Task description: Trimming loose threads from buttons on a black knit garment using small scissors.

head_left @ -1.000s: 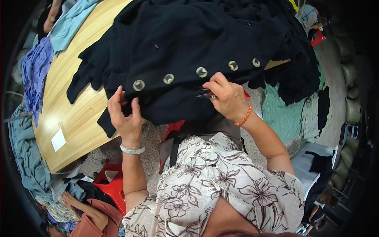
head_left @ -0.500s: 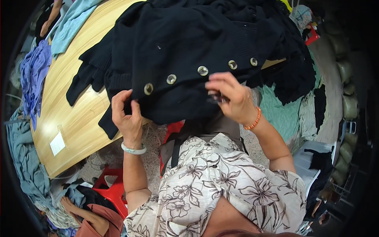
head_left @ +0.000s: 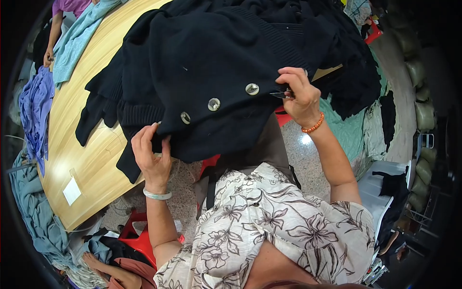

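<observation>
A black knitted cardigan (head_left: 202, 62) with large marbled buttons along its front edge is spread over the near side of the table and hangs toward my lap. My left hand (head_left: 151, 159) pinches the edge at the ribbed hem, left of the lowest button. At the other end of the button row, my right hand (head_left: 299, 98) is closed around small dark thread snips (head_left: 279, 95), their pointed tips facing left. Its thumb and forefinger also seem to grip the cardigan's edge, covering part of the row. Between my hands the edge is drawn out, with three buttons plainly showing.
More black garments (head_left: 346, 72) are heaped at the right of the wooden table (head_left: 72, 159). Purple cloth (head_left: 36, 111) and light blue knitwear (head_left: 79, 45) hang over its left edge. Green cloth (head_left: 344, 127) lies at right. A red stool (head_left: 137, 236) stands lower left. Other people sit nearby.
My right hand has moved right and up along the button edge with the snips. My left hand has shifted slightly left and down, and the edge is stretched between them.
</observation>
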### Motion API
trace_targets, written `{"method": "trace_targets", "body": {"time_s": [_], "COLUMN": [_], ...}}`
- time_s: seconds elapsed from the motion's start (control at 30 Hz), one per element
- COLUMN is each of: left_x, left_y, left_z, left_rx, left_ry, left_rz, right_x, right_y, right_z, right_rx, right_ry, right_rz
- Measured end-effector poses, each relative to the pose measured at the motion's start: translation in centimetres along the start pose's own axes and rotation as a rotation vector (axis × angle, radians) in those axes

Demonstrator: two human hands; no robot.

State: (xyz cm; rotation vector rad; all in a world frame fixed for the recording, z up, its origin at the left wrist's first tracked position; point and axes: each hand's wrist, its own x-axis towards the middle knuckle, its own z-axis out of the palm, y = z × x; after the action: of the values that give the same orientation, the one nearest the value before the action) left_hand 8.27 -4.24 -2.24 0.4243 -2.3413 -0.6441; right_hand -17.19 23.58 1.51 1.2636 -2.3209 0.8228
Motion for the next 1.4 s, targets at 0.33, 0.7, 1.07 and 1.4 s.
{"method": "trace_targets", "body": {"time_s": [0.33,0.7,1.07,1.4], "left_x": [1.3,2.8,0.5,0.2], "left_y": [0.4,-2.5,-3.6,-3.8], "left_z": [0.6,-3.8,-2.9,-3.2], "left_rx": [0.009,0.155,0.239,0.112], "left_ry": [0.065,0.265,0.070,0.007], "left_rz": [0.069,0.090,0.083,-0.021], "right_x": [0.3,2.5,-1.0,-1.3], "right_y": [2.1,4.8,6.9,7.5], "right_z": [0.0,-2.5,-2.2,-2.2], "right_rx": [-0.116,-0.223,-0.260,-0.072], "right_ry": [-0.008,0.158,0.024,-0.044], "right_rz": [0.119,0.029,0.070,0.136]}}
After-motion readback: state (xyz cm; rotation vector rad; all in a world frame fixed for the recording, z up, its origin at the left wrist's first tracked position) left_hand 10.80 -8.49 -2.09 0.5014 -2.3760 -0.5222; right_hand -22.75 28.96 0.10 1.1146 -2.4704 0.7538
